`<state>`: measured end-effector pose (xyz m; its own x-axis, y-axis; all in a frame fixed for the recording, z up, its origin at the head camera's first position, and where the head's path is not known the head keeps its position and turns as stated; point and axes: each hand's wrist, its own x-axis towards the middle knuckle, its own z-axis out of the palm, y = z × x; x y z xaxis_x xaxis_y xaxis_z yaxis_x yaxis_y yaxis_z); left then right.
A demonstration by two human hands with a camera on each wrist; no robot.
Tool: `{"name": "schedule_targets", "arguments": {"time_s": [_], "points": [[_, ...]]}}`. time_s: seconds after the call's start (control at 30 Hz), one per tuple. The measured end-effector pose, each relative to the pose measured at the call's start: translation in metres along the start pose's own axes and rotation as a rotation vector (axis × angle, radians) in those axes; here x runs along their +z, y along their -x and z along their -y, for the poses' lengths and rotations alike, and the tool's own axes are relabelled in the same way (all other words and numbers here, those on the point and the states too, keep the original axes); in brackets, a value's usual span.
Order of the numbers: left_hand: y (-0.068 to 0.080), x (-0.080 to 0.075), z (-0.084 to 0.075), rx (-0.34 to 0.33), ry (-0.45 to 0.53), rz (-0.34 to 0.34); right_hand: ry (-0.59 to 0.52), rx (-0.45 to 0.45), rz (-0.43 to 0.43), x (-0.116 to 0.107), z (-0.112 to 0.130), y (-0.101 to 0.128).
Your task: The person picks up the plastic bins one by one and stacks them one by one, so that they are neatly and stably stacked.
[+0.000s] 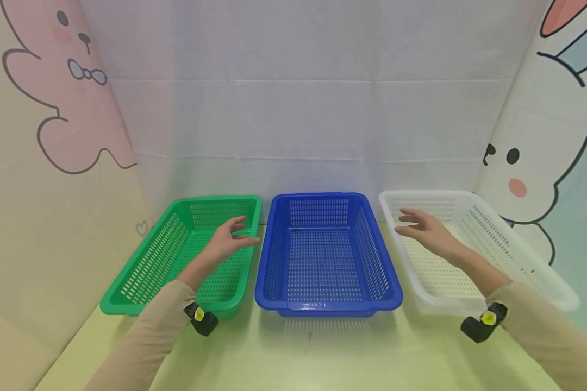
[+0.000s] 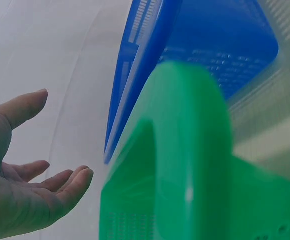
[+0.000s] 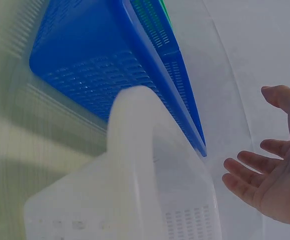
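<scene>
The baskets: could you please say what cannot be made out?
Head: part of the green basket, behind the left hand.
Head: part of the white basket, behind the right hand.
Left wrist: part of the blue basket, behind the green.
Right wrist: most of the green basket, behind the blue and past the top edge.

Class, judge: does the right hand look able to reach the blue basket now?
Probably yes: the right hand is empty over the white basket, and nothing visible blocks the blue basket.

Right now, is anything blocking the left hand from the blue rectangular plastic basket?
Nothing visible stands between the left hand and the blue basket; the green rectangular plastic basket lies below the hand.
</scene>
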<state>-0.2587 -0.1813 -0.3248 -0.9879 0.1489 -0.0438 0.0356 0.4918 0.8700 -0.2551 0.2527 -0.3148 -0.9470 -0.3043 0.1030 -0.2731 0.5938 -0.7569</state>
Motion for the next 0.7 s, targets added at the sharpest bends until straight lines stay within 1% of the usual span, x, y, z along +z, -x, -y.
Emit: {"name": "schedule_targets", "arguments": {"time_s": [0.17,0.37,0.57,0.7], "points": [[0.001,0.014,-0.004,-0.025,0.017,-0.027,-0.016,0.013,0.012,0.008,0.003,0.001],[0.004,0.024,-0.007,-0.043,0.068,-0.04,-0.048,0.016,0.011,0.017,0.002,0.001],[0.004,0.033,-0.007,-0.061,0.062,-0.033,-0.112,0.022,0.024,0.027,0.002,0.003],[0.002,0.038,-0.003,-0.074,0.064,-0.026,-0.119,0.05,0.033,0.032,0.002,0.003]]}}
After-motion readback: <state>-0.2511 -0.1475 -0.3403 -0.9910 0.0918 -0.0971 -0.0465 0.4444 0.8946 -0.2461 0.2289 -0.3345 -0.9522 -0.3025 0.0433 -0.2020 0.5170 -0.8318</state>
